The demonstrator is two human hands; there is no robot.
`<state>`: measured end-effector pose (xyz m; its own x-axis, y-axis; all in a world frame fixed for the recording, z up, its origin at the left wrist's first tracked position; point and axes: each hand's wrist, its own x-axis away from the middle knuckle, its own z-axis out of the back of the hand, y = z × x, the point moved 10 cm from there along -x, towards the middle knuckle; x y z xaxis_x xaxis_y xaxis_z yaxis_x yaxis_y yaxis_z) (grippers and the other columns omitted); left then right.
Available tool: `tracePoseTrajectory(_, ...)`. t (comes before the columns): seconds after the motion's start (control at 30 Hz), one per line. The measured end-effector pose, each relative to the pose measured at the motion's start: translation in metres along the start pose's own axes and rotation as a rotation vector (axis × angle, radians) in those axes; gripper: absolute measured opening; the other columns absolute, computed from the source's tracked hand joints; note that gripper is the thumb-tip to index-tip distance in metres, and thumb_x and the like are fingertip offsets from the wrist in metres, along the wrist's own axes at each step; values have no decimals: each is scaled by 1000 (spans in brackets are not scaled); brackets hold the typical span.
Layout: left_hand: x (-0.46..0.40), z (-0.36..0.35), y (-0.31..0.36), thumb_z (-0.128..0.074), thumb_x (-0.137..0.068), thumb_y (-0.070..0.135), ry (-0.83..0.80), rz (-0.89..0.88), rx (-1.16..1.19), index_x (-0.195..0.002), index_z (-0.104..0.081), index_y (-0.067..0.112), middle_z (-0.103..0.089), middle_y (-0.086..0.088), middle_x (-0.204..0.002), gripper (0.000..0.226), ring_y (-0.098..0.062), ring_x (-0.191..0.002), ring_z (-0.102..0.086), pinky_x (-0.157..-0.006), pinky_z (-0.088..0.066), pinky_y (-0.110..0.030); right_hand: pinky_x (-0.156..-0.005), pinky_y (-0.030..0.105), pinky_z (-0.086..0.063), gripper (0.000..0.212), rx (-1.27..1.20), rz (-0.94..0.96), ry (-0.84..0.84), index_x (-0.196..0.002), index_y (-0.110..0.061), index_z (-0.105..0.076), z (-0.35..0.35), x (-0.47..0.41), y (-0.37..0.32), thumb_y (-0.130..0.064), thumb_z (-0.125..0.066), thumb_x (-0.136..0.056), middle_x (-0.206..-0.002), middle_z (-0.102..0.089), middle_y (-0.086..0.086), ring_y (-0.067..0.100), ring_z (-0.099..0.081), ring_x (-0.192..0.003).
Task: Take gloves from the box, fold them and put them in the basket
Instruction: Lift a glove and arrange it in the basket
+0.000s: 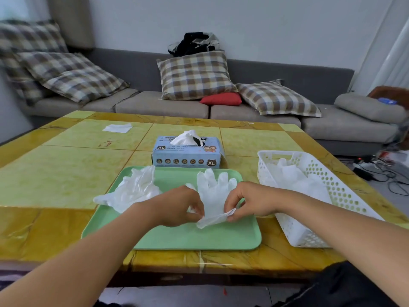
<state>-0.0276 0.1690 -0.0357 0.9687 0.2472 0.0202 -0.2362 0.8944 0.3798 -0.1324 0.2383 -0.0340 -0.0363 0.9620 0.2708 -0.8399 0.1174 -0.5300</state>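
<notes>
1. Glove being folded [215,196] lies flat on green tray [177,238], centre of frame, fingers pointing to the top of the frame toward the box, cuff at the bottom end
2. Long axis runs roughly bottom-to-top of frame, so the coming fold probably brings the cuff end up over the palm
3. Left hand [179,206] pinches the cuff's left corner; right hand [245,200] pinches the right corner; both clamped on the same glove, close together with only the cuff between them
4. Cuff edge is lifted slightly off the tray, rest of the glove flat
5. Both hands equally near the glove; right hand is nearer the basket
6. White perforated basket [332,189] at right of frame just beside the tray, already holds some gloves
7. Blue glove box [188,156] upper centre, just beyond the tray, one glove sticking out of the slot
8. Loose crumpled gloves [132,191] on the tray's left edge, not yet folded
9. All sits on the yellow tiled surface [55,173]
10. Judgement: mid-fold, task partly done
</notes>
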Motion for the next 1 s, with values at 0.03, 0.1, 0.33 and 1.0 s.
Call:
tracePoseTrajectory(0.03,1,-2,2,-70,-90,29,-8,-1,-9,-99,-77,25,-71,13,-102,12,-5,-94,-61,-88,-50,-25,-95,39,-53,8,6,-3,-20,-95,-22,-80,-2,2,-2,-24,-78,-87,-100,-77,-7,10,-68,-99)
tracePoseTrajectory(0.1,3,-3,6,-68,-92,30,-14,-20,-10,-101,-76,25,-70,13,-104,14,-5,-95,-60,-90,-50,-26,-96,40,-54,10,23,-2,-65,-95,-24,-80,-5,4,-8,-28,-79,-86,-99,-76,-9,11,-68,-100)
tracePoseTrajectory(0.33,6,10,9,-60,-74,46,-57,-2,-14,-106,-71,34,-59,22,-100,36,2,-96,-56,-91,-49,-25,-96,40,-54,26,42,-54,-105,-94,-32,-80,0,1,-14,-54,-77,-81,-99,-75,-10,15,-67,-99)
tracePoseTrajectory(1.0,75,67,-128,-94,-64,18,342,406,162,-138,-49,18,-59,8,-116,87,-17,-106,-58,-79,-40,-23,-66,39,-63,27,-794,-232,270,-105,-12,-71,-35,-144,-94,-33,-76,-89,-98,-73,11,26,-71,-80)
